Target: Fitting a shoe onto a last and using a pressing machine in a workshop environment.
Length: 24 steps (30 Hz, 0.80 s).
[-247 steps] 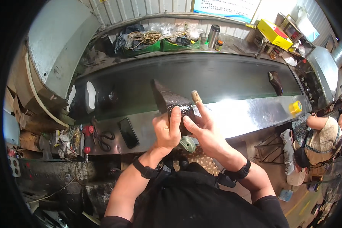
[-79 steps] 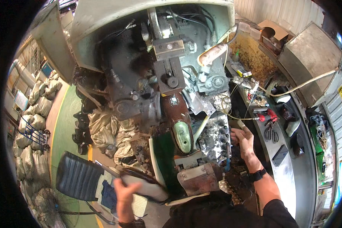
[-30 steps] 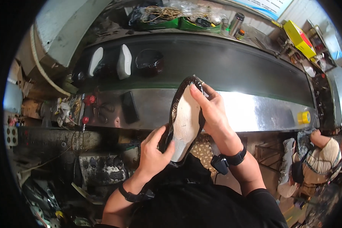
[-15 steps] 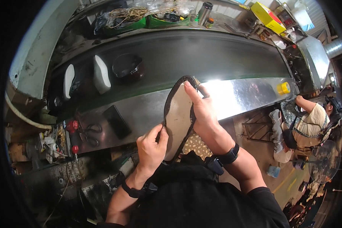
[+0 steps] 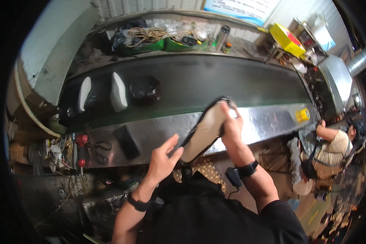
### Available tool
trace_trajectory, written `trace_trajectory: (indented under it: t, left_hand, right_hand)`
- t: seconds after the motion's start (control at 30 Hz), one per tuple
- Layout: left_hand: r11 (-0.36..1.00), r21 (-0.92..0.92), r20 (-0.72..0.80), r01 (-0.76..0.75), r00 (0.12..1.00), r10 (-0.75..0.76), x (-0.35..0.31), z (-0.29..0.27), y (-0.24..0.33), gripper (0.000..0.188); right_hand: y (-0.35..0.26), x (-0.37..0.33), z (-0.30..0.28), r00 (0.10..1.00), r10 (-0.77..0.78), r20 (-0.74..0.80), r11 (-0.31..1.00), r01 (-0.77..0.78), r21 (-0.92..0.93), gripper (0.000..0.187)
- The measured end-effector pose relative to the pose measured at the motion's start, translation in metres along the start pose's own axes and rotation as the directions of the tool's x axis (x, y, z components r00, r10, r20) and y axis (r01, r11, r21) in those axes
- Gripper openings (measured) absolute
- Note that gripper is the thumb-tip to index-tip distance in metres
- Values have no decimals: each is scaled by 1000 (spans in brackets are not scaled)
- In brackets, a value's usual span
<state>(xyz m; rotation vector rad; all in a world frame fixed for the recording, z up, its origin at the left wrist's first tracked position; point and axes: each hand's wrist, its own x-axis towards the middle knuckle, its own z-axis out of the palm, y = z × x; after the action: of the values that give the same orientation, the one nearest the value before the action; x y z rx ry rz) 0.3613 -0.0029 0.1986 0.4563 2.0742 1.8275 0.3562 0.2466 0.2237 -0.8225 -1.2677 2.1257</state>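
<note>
My right hand [image 5: 233, 129] grips a dark shoe upper [image 5: 204, 135] near its far end, thumb on the beige bottom face, which is turned up toward me. A dark rim runs round that pale bottom. My left hand [image 5: 162, 159] is off the shoe, just left of its near end, with thumb and fingers apart. The shoe slants over the front edge of a shiny metal ledge [image 5: 166, 129]. Beyond the ledge, a white shoe sole [image 5: 84, 94] and a second white sole piece [image 5: 118, 93] lie on the dark conveyor belt [image 5: 203, 79].
A dark, glossy round thing [image 5: 146, 88] sits on the belt. On the ledge are a black flat slab like a phone [image 5: 127, 142], a red tool [image 5: 81, 140] with a cord, and a yellow tape roll [image 5: 302, 115]. Another person [image 5: 331, 150] sits at the right. Green trays [image 5: 144, 46] stand behind.
My left hand has let go of the shoe's edge and opened. My right hand has tilted the shoe and carried it rightward. The view has shifted up.
</note>
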Motion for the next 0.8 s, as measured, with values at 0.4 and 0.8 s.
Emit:
trace_trajectory:
  t: [0.4, 0.8]
  left_hand:
    - [744, 188, -979, 641, 185, 88, -345, -220, -40, 43]
    - [471, -28, -926, 882, -200, 321, -579, -197, -27, 57]
  right_hand:
    - [-8, 325, -254, 649, -697, -304, 715, 599, -361, 59]
    - [212, 31, 66, 621, 237, 747, 868, 210, -450, 58]
